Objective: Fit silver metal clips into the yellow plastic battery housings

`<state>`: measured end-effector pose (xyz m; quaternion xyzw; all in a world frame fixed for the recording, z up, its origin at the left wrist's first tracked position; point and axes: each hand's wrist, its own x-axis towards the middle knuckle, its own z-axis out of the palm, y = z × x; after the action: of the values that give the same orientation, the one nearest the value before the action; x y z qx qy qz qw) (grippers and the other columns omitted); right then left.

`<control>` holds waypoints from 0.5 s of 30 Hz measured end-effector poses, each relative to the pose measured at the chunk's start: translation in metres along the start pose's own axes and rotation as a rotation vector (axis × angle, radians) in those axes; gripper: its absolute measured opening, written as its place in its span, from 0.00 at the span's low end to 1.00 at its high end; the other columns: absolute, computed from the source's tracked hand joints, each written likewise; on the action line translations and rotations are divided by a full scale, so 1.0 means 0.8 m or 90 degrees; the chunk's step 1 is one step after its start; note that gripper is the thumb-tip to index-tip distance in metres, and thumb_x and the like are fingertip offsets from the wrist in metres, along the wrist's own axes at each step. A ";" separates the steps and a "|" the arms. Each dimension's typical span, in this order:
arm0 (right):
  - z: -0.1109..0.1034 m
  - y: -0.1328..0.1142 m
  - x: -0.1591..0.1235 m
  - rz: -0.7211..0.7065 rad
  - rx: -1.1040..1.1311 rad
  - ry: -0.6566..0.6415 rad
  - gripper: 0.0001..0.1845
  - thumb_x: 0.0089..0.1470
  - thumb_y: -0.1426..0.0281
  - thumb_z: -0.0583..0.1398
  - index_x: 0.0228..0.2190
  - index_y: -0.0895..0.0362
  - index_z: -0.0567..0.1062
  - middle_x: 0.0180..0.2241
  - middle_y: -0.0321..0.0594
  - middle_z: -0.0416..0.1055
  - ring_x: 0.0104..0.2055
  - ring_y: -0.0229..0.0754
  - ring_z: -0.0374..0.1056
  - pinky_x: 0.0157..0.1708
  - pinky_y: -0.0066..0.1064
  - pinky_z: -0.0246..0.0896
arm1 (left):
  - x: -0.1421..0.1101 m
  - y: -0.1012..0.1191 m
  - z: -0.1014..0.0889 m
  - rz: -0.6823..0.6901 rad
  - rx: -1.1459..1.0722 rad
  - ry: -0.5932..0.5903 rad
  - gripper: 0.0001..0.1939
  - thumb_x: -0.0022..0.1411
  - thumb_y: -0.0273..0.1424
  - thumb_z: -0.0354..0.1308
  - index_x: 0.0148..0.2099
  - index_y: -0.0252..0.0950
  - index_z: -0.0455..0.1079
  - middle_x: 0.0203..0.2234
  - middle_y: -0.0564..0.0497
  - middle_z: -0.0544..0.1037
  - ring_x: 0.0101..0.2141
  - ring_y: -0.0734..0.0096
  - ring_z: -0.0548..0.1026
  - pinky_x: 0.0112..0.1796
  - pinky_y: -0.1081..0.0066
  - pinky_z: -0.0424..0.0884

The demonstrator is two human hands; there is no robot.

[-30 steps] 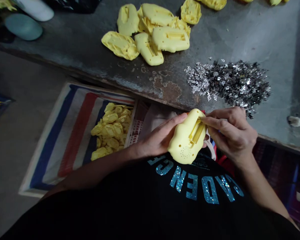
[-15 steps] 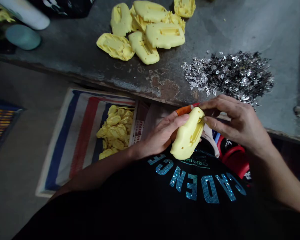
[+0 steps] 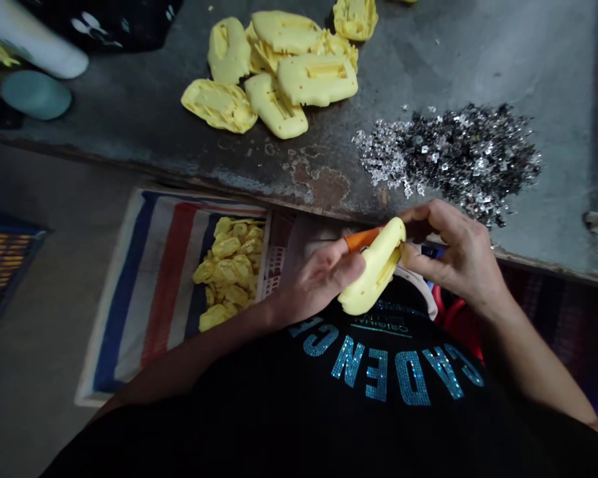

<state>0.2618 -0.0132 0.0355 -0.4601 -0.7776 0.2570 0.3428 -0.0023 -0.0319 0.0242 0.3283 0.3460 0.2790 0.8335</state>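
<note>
A pale yellow plastic shell (image 3: 371, 272) with a recessed slot is tilted in front of my chest, just off the table edge. My left hand (image 3: 319, 275) is closed around its left side, thumb on top; one of its fingers has an orange covering (image 3: 362, 239). At the shell's upper end, my right hand (image 3: 451, 245) pinches the rim, its thumb at the slot and its forefinger behind. Any small part between the right fingertips is hidden. Beyond my hands, a heap of small shiny metal clips (image 3: 453, 156) lies on the table.
More yellow shells (image 3: 319, 79) are piled on the grey table (image 3: 154, 126). Below its edge at left stands a bin lined with striped sheeting (image 3: 167, 285), holding yellow pieces (image 3: 232, 265). A blue-green oval object (image 3: 36, 95) lies at far left, near a black bag (image 3: 119, 23).
The shell has turned more edge-on, so its slot shows less. My right hand has shifted slightly left and down, still at the shell's upper end. The whole view has shifted a little.
</note>
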 end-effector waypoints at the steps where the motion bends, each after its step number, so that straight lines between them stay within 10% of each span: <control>1: 0.003 0.001 -0.003 0.001 0.003 0.025 0.10 0.65 0.70 0.71 0.48 0.52 0.81 0.39 0.37 0.83 0.36 0.41 0.77 0.36 0.33 0.75 | -0.003 0.000 -0.002 -0.010 0.003 -0.009 0.44 0.71 0.58 0.76 0.79 0.41 0.77 0.59 0.37 0.90 0.52 0.49 0.89 0.48 0.66 0.80; 9: 0.018 -0.003 -0.029 -0.025 -0.031 0.137 0.15 0.65 0.72 0.71 0.50 0.49 0.79 0.42 0.36 0.84 0.37 0.41 0.79 0.37 0.34 0.78 | 0.001 0.000 -0.010 -0.061 0.005 0.006 0.37 0.63 0.41 0.85 0.72 0.42 0.84 0.54 0.43 0.90 0.38 0.68 0.84 0.38 0.74 0.75; 15: 0.034 0.004 -0.038 0.149 0.251 0.148 0.13 0.61 0.69 0.76 0.46 0.49 0.84 0.39 0.34 0.84 0.36 0.40 0.79 0.38 0.33 0.78 | -0.001 0.005 -0.039 -0.011 -0.022 -0.124 0.43 0.65 0.55 0.82 0.76 0.47 0.77 0.62 0.41 0.89 0.51 0.57 0.89 0.48 0.70 0.84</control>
<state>0.2527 -0.0408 0.0068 -0.4975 -0.6092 0.3871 0.4811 -0.0273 -0.0188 0.0110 0.3362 0.2612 0.2447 0.8711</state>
